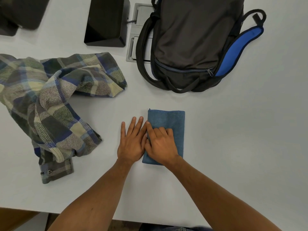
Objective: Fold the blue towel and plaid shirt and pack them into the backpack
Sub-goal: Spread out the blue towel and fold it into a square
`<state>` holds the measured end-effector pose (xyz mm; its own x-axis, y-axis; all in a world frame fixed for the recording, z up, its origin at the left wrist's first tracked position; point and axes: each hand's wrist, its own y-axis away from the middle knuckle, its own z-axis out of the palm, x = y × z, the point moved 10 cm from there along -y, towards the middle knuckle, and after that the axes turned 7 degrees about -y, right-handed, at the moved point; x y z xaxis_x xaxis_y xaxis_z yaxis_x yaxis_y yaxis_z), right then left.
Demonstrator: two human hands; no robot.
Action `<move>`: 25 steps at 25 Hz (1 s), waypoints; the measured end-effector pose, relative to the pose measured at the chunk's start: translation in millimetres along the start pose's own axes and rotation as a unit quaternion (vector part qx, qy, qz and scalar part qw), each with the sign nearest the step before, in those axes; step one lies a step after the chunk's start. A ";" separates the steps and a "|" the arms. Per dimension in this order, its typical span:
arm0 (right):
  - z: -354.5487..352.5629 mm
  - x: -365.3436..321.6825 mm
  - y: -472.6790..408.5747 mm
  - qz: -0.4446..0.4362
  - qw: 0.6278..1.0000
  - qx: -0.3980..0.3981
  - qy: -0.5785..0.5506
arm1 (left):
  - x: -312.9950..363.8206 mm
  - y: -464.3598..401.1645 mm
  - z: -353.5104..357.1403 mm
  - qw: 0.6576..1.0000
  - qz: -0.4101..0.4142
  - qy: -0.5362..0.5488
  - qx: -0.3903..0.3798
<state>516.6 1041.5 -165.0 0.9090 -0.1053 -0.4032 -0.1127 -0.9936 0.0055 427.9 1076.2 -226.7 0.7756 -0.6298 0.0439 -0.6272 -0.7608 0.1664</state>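
The blue towel (pixel 168 120) lies folded into a narrow rectangle on the white table (pixel 233 130), near the front middle. My right hand (pixel 160 144) presses flat on the towel's lower left part, fingers bent. My left hand (pixel 132 142) lies flat on the table with fingers spread, touching the towel's left edge. The plaid shirt (pixel 53 100) sprawls crumpled at the left, one cuff toward the front edge. The dark backpack (pixel 191 40) with blue strap padding lies at the back right, its zip shut.
A black box (pixel 106 22) stands behind the shirt, next to a grey cable hatch (pixel 133 45) partly under the backpack. Dark objects (pixel 20 12) sit at the back left corner. The table's front edge (pixel 83 215) runs just below my forearms.
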 end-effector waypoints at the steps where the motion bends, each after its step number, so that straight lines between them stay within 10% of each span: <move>1: -1.2 0.4 1.6 -0.004 1.000 0.000 -0.003 | 0.1 0.2 0.5 1.000 0.003 -0.002 -0.005; 25: 28.5 39.2 17.4 0.003 0.992 -0.116 0.042 | 3.5 1.0 -9.3 1.000 -0.001 0.014 -0.002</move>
<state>538.9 1021.2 -206.8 0.9398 -0.1052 -0.3250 -0.0324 -0.9745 0.2218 430.6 1074.7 -217.2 0.7786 -0.6233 0.0721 -0.6254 -0.7614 0.1709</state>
